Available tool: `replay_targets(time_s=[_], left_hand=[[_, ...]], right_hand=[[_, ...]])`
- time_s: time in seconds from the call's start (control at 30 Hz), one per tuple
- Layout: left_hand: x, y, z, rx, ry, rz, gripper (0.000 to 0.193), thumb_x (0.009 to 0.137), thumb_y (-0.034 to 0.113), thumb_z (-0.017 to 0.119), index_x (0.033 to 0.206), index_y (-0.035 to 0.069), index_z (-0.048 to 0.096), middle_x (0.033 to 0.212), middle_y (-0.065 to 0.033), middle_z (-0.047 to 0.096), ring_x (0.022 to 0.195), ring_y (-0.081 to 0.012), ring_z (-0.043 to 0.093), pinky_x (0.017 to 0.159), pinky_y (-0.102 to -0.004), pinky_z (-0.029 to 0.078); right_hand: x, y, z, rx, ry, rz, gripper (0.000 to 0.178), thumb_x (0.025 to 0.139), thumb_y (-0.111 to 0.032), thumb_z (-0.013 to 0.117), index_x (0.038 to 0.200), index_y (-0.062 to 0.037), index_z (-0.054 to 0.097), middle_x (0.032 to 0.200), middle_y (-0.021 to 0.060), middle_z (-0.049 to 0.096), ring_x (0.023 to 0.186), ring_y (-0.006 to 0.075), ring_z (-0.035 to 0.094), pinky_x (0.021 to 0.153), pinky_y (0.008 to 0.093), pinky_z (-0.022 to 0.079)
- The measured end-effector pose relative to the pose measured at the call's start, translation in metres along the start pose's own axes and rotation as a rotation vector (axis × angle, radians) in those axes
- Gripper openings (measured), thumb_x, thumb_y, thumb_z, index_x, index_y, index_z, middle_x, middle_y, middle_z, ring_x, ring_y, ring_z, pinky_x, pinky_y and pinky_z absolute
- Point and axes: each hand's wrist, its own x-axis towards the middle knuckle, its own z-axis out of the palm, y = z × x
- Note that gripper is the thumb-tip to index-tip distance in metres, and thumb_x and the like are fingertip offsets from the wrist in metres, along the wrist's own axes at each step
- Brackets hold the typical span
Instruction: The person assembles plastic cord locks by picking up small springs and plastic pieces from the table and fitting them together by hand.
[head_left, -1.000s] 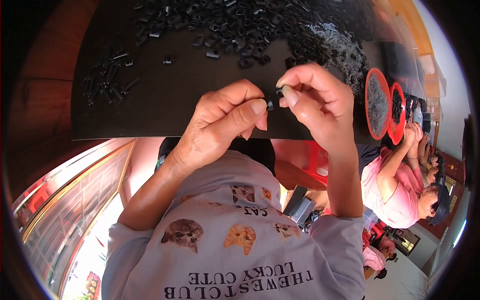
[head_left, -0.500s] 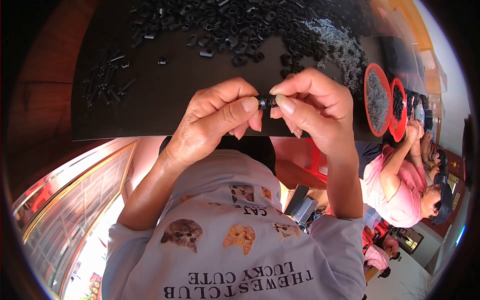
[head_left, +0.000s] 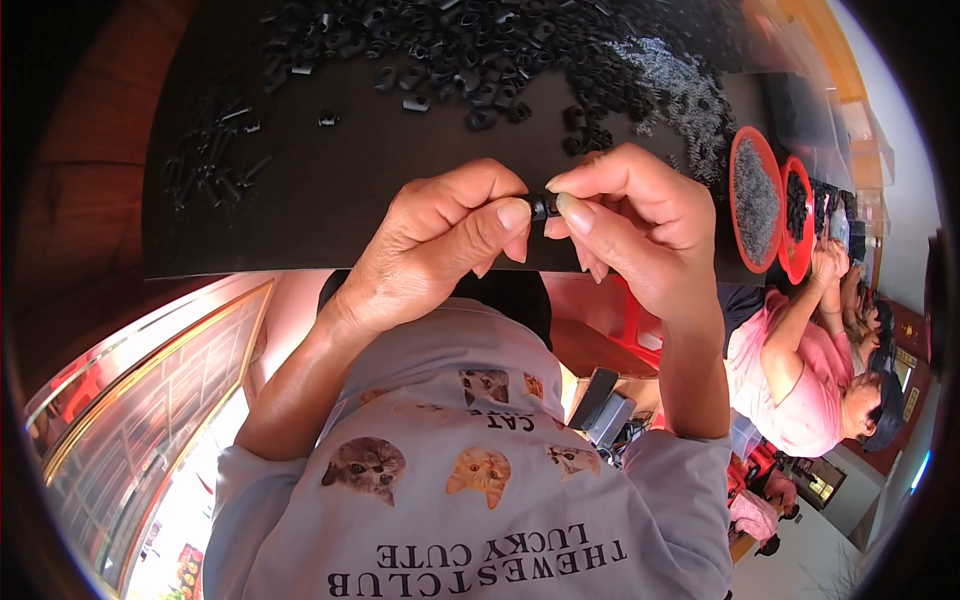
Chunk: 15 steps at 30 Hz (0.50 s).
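Between my two hands is a small black plastic piece (head_left: 541, 206), rounded like a short barrel, held just above the near part of the black table mat. My left hand (head_left: 440, 230) pinches its left end with thumb and forefinger. The thumb and forefinger of my right hand (head_left: 645, 220) close on its right end. Fingertips cover both ends, so I cannot tell whether it is one part or two pressed together. Beyond the hands spreads a big heap of black plastic pieces (head_left: 470, 60), short and hollow. Small grey metal springs (head_left: 680, 95) lie in a pile to its right.
Slim black parts (head_left: 210, 165) are scattered at the left of the mat (head_left: 310, 215). A single black piece (head_left: 328, 118) lies apart. Along the right edge stand a red bowl (head_left: 741, 245) of springs and a red bowl (head_left: 797, 265) of black pieces. Co-workers in pink (head_left: 790, 370) sit at the right.
Both hands have shifted slightly to the right. The gap seen beside the black piece at the right fingertips has narrowed, and the piece now reaches from one pinch to the other.
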Motion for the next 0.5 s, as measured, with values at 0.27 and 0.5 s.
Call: replay_targets(time_s=[0.27, 0.5], left_hand=[[-0.0001, -0.0023, -0.0016, -0.033, -0.010, 0.030, 0.024, 0.101, 0.022, 0.051, 0.097, 0.000, 0.059, 0.079, -0.0040, 0.062, 0.062, -0.0051, 0.047, 0.056, -0.0201, 0.043], [-0.0023, -0.0010, -0.0033, 0.012, -0.012, 0.012, 0.024, 0.101, 0.023, 0.051, 0.097, 0.000, 0.059, 0.078, -0.0034, 0.062, 0.062, -0.0048, 0.047, 0.055, -0.0198, 0.042]], right_hand=[[-0.0004, 0.0023, -0.0022, 0.017, -0.029, -0.016, 0.008, 0.090, -0.001, 0.062, 0.097, 0.0002, 0.063, 0.073, 0.0019, 0.063, 0.057, 0.0034, 0.055, 0.048, 0.0187, 0.042], [-0.0031, 0.0051, 0.0044, -0.102, 0.002, -0.110, 0.009, 0.090, 0.001, 0.059, 0.099, 0.0007, 0.062, 0.075, 0.0039, 0.063, 0.060, 0.0061, 0.057, 0.050, 0.0203, 0.045]])
